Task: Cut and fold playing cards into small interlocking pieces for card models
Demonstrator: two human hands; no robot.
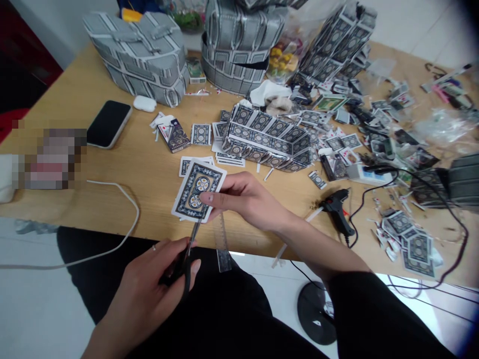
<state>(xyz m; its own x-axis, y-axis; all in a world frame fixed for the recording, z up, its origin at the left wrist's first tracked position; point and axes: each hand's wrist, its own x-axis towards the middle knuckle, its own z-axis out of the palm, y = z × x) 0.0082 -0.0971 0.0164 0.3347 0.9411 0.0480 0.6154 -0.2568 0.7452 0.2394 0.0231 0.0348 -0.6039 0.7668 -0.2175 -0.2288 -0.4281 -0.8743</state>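
In my right hand [243, 199] is a playing card [196, 192], patterned back facing me, pinched under the thumb. Another card edge may lie behind it. Below, my left hand [160, 274] is wrapped round a pair of dark scissors [186, 269], whose blades point up and meet the card's lower edge. A clear ruler [221, 244] sticks out over the table's front edge, just under my right hand. Several cards [230, 159] lie behind the held one. Past them stands an open box built from folded cards [267, 137].
A black glue gun [339, 212] with a cord lies right of my forearm. Cut cards [415, 242] are piled at the right. A phone [109, 123] and white cable [123, 192] lie left. Grey card-woven bags [142, 55] stand at the back of the table [157, 199].
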